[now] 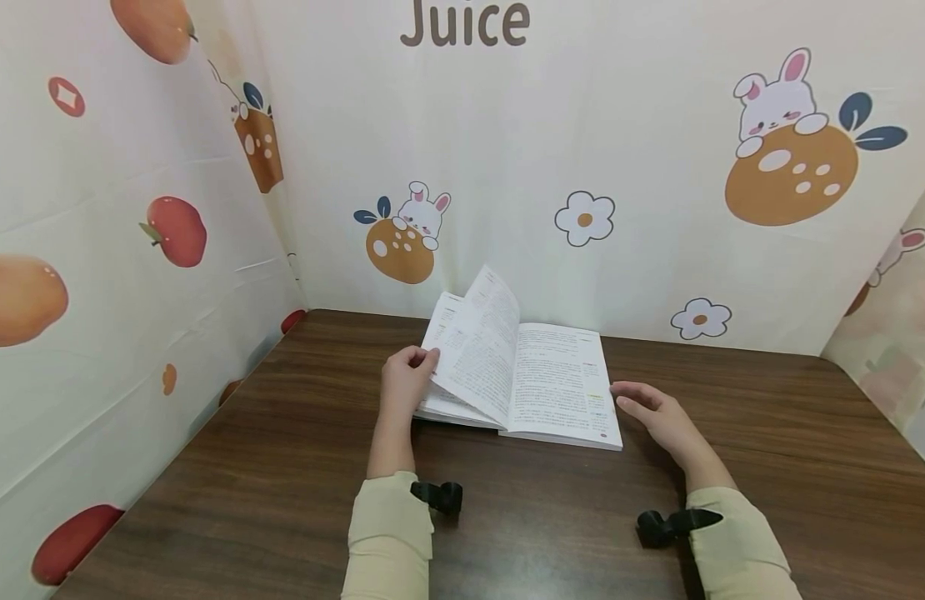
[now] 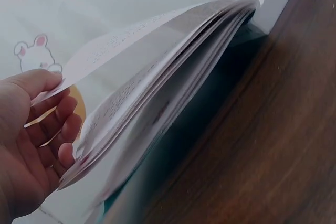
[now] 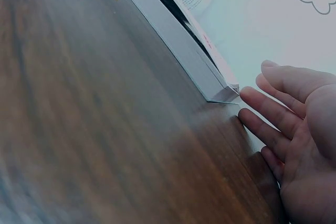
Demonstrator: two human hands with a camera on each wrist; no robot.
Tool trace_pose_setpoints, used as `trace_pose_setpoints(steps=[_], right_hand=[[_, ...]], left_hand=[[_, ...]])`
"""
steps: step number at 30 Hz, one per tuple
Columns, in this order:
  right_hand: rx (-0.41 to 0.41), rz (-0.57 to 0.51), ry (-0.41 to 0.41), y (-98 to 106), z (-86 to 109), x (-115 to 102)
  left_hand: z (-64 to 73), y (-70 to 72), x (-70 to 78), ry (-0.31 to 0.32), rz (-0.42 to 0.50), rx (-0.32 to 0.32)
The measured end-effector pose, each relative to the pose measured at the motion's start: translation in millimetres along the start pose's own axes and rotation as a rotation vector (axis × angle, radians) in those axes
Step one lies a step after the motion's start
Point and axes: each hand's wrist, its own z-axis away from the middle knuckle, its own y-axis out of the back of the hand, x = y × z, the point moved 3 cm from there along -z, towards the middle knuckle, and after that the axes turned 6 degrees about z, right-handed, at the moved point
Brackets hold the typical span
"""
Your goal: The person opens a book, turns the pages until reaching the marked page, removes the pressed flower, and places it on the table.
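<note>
An open book [image 1: 556, 383] with printed white pages lies on the brown wooden table. My left hand [image 1: 407, 379] pinches the outer edge of a lifted page [image 1: 481, 342] between thumb and fingers, over the book's left half. In the left wrist view, that page [image 2: 121, 45] arches up from the stack of pages [image 2: 142, 98], and the other fingers curl beneath it by the stack's edge. At the book's right edge is my right hand [image 1: 657, 417], its fingers relaxed. The right wrist view has these fingertips right by the corner of the book [image 3: 218, 90].
The wooden table [image 1: 282, 500] runs up to a white cloth backdrop [image 1: 507, 150] printed with fruit, rabbits and flowers. A similar cloth [image 1: 132, 317] hangs along the left side. Each sleeve carries a black wrist device, one on the left [image 1: 446, 497] and one on the right [image 1: 657, 528].
</note>
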Motion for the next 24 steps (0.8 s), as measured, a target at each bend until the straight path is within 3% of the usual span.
trace_pose_setpoints(steps=[6,15,24], right_hand=[[-0.002,0.000,0.000,0.2,-0.3,-0.4],[0.007,0.012,0.010,0.4,-0.5,0.9],[0.004,0.013,0.008,0.4,0.1,-0.2]], left_hand=[[-0.6,7.0,-9.4,0.055,-0.034,-0.003],[-0.6,15.3,-21.8,0.131,-0.200,-0.007],[4.1,21.9,-27.7,0.224,-0.378,-0.122]])
